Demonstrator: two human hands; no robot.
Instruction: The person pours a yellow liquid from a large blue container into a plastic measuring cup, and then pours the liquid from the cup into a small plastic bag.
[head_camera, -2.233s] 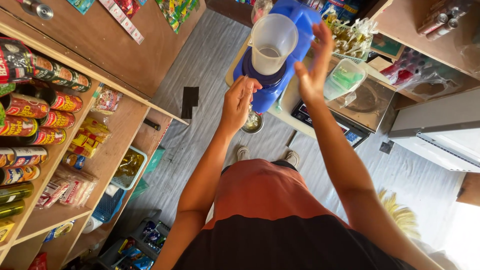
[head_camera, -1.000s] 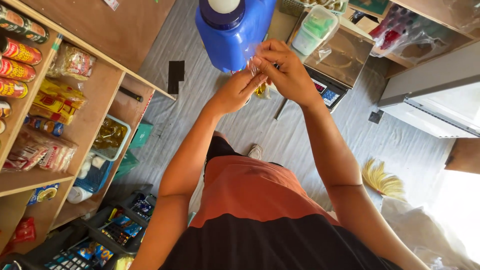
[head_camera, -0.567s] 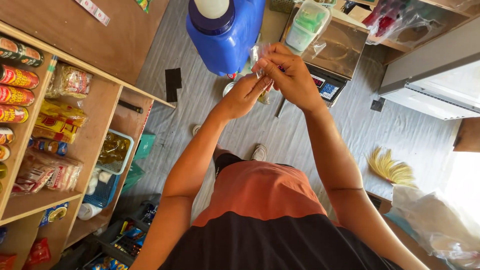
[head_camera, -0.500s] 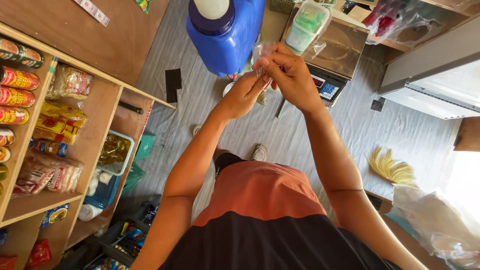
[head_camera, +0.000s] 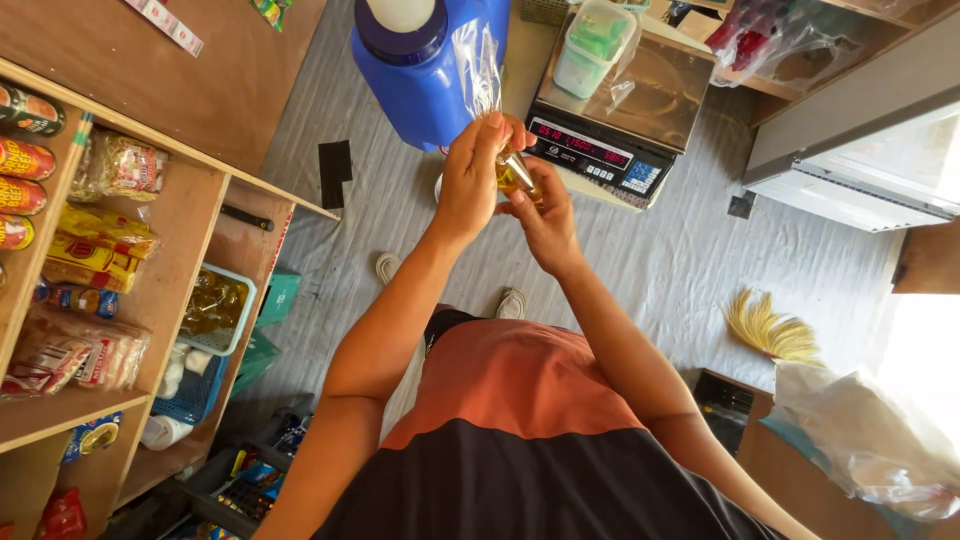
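Both hands on a small clear plastic bag (head_camera: 490, 90) holding yellowish liquid, raised in front of the blue jug (head_camera: 425, 70).

Left hand (head_camera: 470, 180) pinches the bag neck, fingers closed tight; right hand (head_camera: 540, 215) cups the filled bottom, fingers curled around it. Judging by this: bag looks filled, neck gathered, no knot visible, so sealing looks unfinished. Around: digital scale (head_camera: 615, 120) at 2 o'clock of the hands, with a green-lidded tub (head_camera: 595, 45) on it; wooden shelves (head_camera: 90, 300) of packets at 9; broom (head_camera: 770, 330) at 4. Nothing blocks the hands.
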